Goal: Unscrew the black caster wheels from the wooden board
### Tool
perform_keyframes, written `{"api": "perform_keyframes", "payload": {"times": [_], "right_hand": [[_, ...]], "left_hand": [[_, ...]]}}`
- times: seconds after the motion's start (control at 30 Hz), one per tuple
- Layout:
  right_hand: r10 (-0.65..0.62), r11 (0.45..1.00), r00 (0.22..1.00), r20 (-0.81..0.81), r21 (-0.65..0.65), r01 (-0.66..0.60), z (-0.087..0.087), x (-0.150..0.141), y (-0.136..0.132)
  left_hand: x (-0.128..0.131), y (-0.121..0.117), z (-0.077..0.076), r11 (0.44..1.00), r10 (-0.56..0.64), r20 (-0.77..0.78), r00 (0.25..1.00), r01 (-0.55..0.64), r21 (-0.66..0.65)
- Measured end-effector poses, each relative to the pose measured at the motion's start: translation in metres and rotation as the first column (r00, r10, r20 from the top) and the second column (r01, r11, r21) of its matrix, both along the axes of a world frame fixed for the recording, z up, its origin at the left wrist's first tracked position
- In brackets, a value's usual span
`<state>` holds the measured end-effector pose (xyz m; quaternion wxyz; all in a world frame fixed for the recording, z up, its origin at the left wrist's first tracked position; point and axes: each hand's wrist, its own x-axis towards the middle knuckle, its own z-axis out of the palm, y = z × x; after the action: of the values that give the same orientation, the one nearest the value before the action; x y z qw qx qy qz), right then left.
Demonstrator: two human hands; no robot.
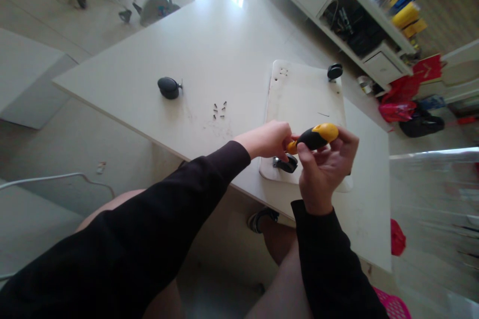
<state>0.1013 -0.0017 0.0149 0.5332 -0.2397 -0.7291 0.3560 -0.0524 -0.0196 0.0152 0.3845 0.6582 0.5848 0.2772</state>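
We count, on and above one table (142, 55), six small screws (215, 110) and one board (307, 94). Of black casters we find three in sight: one loose caster (168, 88), one upper caster (335, 71) and one lower caster (287, 163); whether the board bears another behind the hand, we cannot tell. We number two hands, one left hand (271, 140) and one right hand (327, 169), and one yellow-and-black tool (314, 137). Below, we record one visible shoe (258, 220) and one pink basket (392, 304).
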Motion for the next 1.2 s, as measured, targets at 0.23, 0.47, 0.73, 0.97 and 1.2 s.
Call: {"api": "perform_keyframes", "payload": {"times": [0.23,0.47,0.73,0.97,1.2], "right_hand": [[0.022,1.0,0.998,0.055,-0.012,-0.021,0.0005,0.0045,0.0013],[-0.05,0.998,0.994,0.1,0.03,0.047,0.0018,0.0035,0.0008],[-0.064,0.997,0.995,0.072,-0.045,0.067,0.0067,0.0039,-0.0048],[-0.001,0.998,0.999,0.052,-0.056,0.004,0.0023,0.0077,-0.0013],[-0.019,0.999,0.994,0.106,0.028,0.016,0.0022,0.0062,-0.0005]], "left_hand": [[-0.0011,-0.0004,0.0049,1.0,0.001,-0.008,1.0,-0.001,-0.021],[-0.0027,-0.0031,0.0048,0.999,-0.028,0.072,0.997,0.03,-0.022],[-0.0012,0.0012,0.0001,1.0,0.002,-0.002,1.0,-0.002,-0.023],[-0.003,0.0029,-0.0027,0.996,-0.038,0.054,0.998,0.042,-0.081],[-0.0026,-0.0012,0.0031,0.999,-0.037,0.018,0.999,0.037,-0.027]]}}
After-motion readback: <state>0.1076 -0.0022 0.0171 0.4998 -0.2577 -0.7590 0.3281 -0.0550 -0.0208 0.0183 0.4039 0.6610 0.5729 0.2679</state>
